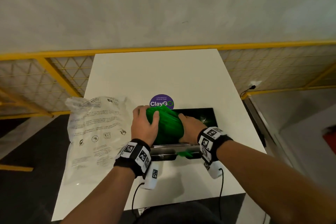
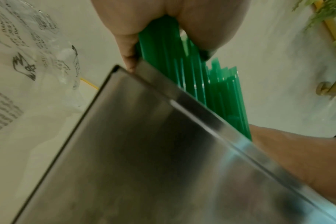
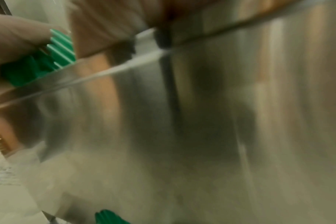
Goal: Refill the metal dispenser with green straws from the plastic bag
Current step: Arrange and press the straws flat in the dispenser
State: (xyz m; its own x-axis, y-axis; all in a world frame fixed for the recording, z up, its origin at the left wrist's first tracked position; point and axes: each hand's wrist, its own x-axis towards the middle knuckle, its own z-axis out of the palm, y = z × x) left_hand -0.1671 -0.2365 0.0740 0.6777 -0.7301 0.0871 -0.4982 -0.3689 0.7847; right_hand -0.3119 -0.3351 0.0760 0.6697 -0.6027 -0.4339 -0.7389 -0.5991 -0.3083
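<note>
Item: green straws [image 1: 164, 125], one bundle, over the open metal dispenser [image 1: 198, 117]. My left hand [image 1: 144, 125] and right hand [image 1: 190, 129] clasp its two sides. Likely light, slick, prone to splaying; I'd hold mid-length. Plastic bag [image 1: 96, 132] lies left.

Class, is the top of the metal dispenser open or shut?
Open: both hands lower the green straws into the dispenser, whose dark inside shows.
</note>
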